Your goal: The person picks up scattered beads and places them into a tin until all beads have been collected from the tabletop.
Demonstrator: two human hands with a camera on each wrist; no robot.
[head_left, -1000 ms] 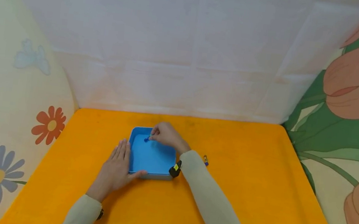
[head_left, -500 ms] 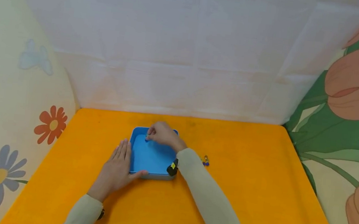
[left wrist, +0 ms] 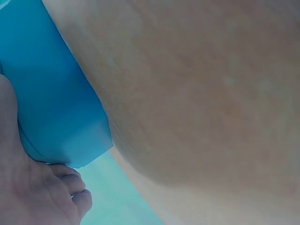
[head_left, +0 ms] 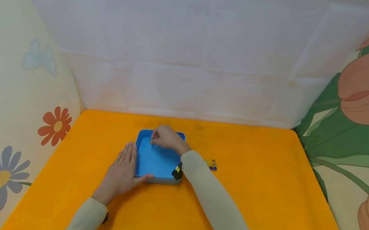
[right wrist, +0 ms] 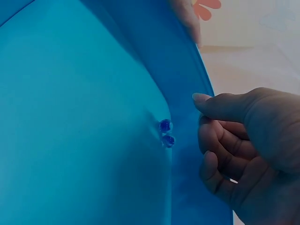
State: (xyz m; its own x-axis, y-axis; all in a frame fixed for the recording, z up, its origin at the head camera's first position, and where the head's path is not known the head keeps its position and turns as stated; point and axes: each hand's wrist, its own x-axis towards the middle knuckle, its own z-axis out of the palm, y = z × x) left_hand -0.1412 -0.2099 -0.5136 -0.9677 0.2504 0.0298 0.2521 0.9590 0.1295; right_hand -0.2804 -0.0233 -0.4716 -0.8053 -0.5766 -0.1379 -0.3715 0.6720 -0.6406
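A shallow square blue box [head_left: 155, 163] stands on the orange table. My left hand [head_left: 121, 172] lies along its left side with straight fingers, the thumb reaching along the front edge. In the left wrist view the box's blue wall [left wrist: 54, 93] shows beside the large, close skin of that hand. My right hand [head_left: 167, 137] is over the far left part of the box, thumb and forefinger brought together. In the right wrist view two small blue beads [right wrist: 167, 133] lie on the box floor by the wall, just off the fingertips. I cannot tell whether those fingertips hold anything.
Several small yellow and blue beads [head_left: 213, 165] lie on the orange tabletop [head_left: 253, 198] right of the box, partly behind the right sleeve [head_left: 216, 198]. A white cloth backdrop [head_left: 183, 61] hangs behind the table, with flowered cloths at both sides.
My right hand has shifted slightly left inside the box, and its fingertips now cover the bead spot seen earlier. More of the beads right of the box show beside the sleeve. The left hand stays put.
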